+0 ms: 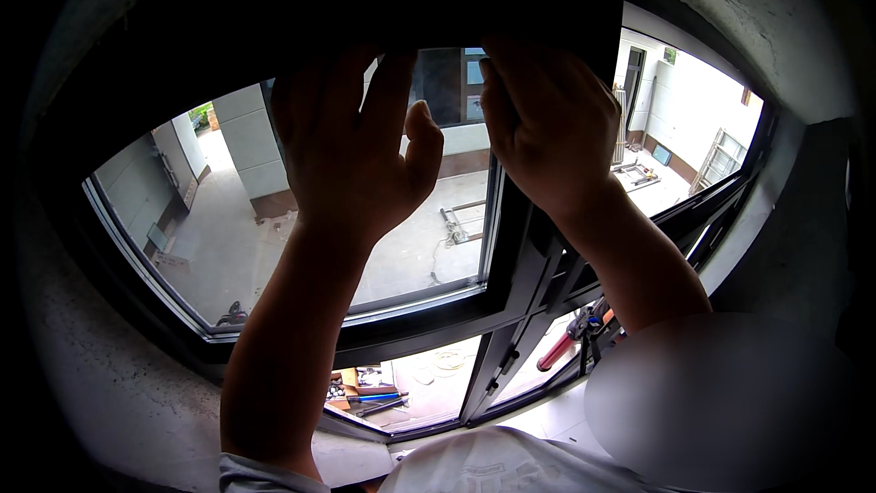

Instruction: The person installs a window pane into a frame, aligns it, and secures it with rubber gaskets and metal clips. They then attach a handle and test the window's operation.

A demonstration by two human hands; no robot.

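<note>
Both my arms reach up in front of a dark-framed window. My left hand lies in front of the glass pane, its fingers stretched upward and apart and its thumb out to the side. My right hand is raised beside it, near the upright bar of the window frame, its fingers also pointing up. The fingertips of both hands run into the black upper part of the frame. Whether they touch a strip there is too dark to tell, and I see nothing held in either hand.
A blurred round shape covers the lower right. Below, behind the lower panes, are a box of tools and a red cylindrical tool. Outside lies a yard with a metal frame. Rough walls flank the window.
</note>
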